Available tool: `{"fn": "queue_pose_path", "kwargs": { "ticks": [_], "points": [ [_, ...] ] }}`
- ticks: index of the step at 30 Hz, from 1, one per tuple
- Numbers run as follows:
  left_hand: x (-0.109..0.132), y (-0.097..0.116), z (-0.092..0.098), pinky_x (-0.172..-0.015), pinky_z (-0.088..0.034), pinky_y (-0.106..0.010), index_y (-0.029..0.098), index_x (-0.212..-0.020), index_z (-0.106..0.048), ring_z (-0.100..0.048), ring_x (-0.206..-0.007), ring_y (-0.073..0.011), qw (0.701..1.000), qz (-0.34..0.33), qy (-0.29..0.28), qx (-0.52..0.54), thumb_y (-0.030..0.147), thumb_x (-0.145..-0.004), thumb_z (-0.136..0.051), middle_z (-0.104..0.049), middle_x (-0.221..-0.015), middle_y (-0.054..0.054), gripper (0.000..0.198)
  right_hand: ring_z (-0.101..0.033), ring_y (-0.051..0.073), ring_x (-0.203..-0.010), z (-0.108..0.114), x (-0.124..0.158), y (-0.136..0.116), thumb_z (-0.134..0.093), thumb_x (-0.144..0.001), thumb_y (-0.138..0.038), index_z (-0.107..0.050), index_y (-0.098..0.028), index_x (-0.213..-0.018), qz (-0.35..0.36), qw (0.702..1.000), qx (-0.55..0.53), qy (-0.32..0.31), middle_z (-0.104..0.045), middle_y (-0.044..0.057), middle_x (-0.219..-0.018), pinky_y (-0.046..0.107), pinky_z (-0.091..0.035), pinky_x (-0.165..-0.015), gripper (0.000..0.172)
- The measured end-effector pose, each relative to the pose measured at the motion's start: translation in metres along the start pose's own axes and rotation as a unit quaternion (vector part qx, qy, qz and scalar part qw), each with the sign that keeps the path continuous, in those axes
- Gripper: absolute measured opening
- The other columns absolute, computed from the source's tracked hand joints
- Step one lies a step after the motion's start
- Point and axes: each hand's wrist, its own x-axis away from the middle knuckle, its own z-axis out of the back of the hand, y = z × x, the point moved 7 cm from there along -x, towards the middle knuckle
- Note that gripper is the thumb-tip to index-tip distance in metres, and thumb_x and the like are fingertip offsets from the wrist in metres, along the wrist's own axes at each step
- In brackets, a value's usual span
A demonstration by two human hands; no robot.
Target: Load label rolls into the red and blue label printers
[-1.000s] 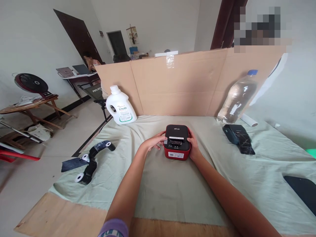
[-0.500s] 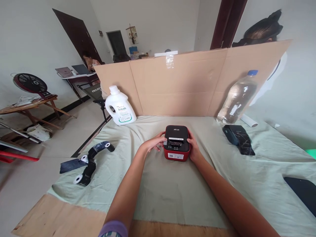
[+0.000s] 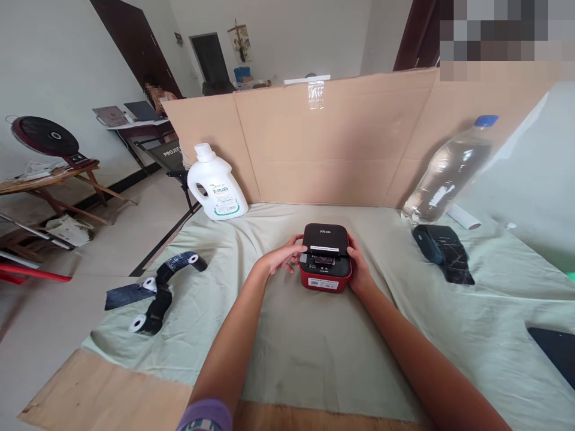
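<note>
A small red label printer with a black top (image 3: 326, 256) sits on the pale green cloth (image 3: 305, 347) in the middle of the table. My left hand (image 3: 284, 259) curls against its left side, fingertips touching the front left corner. Against the printer's right side rests my right hand (image 3: 359, 269), fingers wrapped round the edge. Both hands hold the printer where it stands.
A white detergent jug (image 3: 214, 185) stands back left, a clear water bottle (image 3: 449, 170) back right, both before a cardboard screen (image 3: 341, 137). Black-wrapped paper rolls (image 3: 157, 293) lie at the left. A black device (image 3: 442, 257) and a dark flat object (image 3: 557, 353) lie right.
My head has moved slightly, so the scene shifts in the view. The hands stay on the printer's two sides, and the printer has not visibly moved on the cloth.
</note>
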Motion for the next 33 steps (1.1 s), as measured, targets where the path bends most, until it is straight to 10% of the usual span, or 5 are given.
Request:
{"fn": "queue_pose_path", "kwargs": {
  "ticks": [15,19,21,26,33],
  "points": [
    [0.005,0.010,0.000,-0.060,-0.043,-0.024,0.032,-0.148,-0.031,-0.062,-0.077,-0.0162,0.997,0.014,0.018,-0.068,0.044,-0.082,-0.061,-0.063,-0.092,-0.001,0.074,-0.053,0.029,-0.132,0.007,-0.006,0.005,-0.064,-0.076,-0.035,-0.060,-0.031,-0.131,0.029,0.999,0.017,-0.010,-0.062,0.001,-0.138,0.046,-0.040,-0.114,0.055],
    [0.030,0.025,0.034,-0.072,-0.048,-0.028,0.026,-0.138,-0.051,-0.064,-0.094,-0.0212,0.976,-0.009,0.094,-0.197,0.050,-0.083,-0.060,-0.067,-0.108,-0.006,0.060,-0.050,0.029,-0.134,0.009,-0.006,0.006,-0.064,-0.075,-0.034,-0.062,-0.032,-0.127,0.025,0.999,0.018,0.007,-0.062,0.000,-0.138,0.049,-0.037,-0.116,0.052],
    [0.061,0.028,0.076,-0.078,-0.049,-0.031,0.022,-0.128,-0.058,-0.065,-0.096,-0.0233,0.930,-0.002,0.236,-0.281,0.045,-0.084,-0.059,-0.066,-0.112,-0.008,0.050,-0.051,0.029,-0.133,0.009,-0.007,0.006,-0.064,-0.074,-0.034,-0.063,-0.032,-0.126,0.021,1.000,0.017,0.011,-0.062,0.000,-0.137,0.050,-0.037,-0.116,0.052],
    [0.183,0.005,0.160,-0.088,-0.047,-0.049,0.015,-0.125,-0.058,-0.059,-0.115,-0.0396,0.659,0.180,0.576,-0.449,0.048,-0.083,-0.062,-0.052,-0.135,-0.022,0.053,-0.051,0.029,-0.133,0.008,-0.007,0.004,-0.064,-0.073,-0.031,-0.065,-0.031,-0.123,0.024,1.000,0.014,0.012,-0.063,0.000,-0.136,0.049,-0.038,-0.115,0.050],
    [0.214,-0.035,0.170,-0.076,-0.047,-0.038,0.019,-0.125,-0.055,-0.065,-0.101,-0.0345,0.653,0.201,0.578,-0.446,0.045,-0.090,-0.057,-0.068,-0.111,-0.017,0.044,-0.053,0.031,-0.131,0.008,-0.008,0.006,-0.065,-0.073,-0.030,-0.064,-0.033,-0.123,0.025,1.000,0.005,0.006,-0.065,0.000,-0.133,0.052,-0.043,-0.110,0.050]
  ]
}}
